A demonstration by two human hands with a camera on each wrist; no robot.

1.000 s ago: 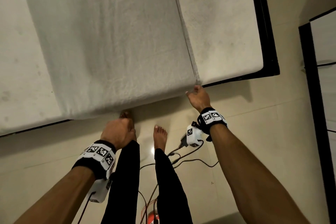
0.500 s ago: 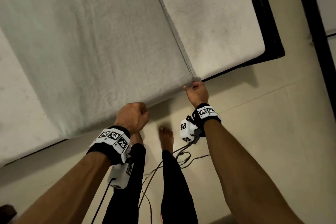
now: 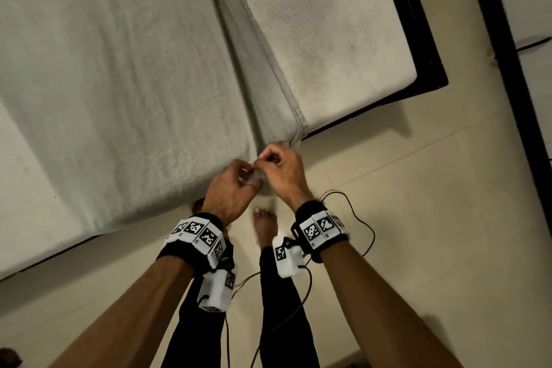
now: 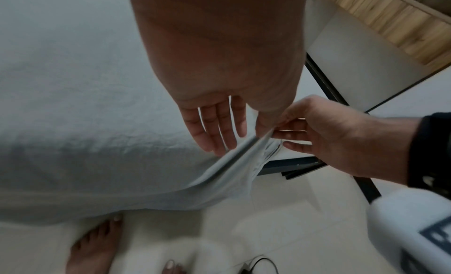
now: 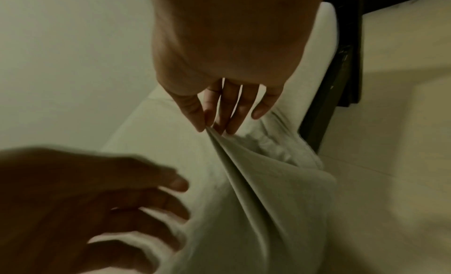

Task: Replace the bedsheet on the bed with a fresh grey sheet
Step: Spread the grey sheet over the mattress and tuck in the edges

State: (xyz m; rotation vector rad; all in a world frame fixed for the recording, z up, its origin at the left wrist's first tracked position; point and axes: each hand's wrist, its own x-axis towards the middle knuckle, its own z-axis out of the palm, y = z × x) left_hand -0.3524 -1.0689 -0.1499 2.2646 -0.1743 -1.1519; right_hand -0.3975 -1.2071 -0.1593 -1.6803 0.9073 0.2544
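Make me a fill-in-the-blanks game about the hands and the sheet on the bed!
1. The right hand pinches a corner of the grey ____.
2. The left hand has its fingers ____, gripping nothing.
3. The bed frame around the mattress is coloured ____.
4. The person's feet on the floor are ____, without shoes.

Missing words: sheet; open; black; bare

the left hand (image 4: 219,81) hangs over the grey sheet (image 4: 85,104), fingers (image 4: 214,127) straight. at 3 o'clock the right hand (image 4: 341,135) pinches the sheet's gathered corner. a bare foot (image 4: 95,247) stands at 7 o'clock.
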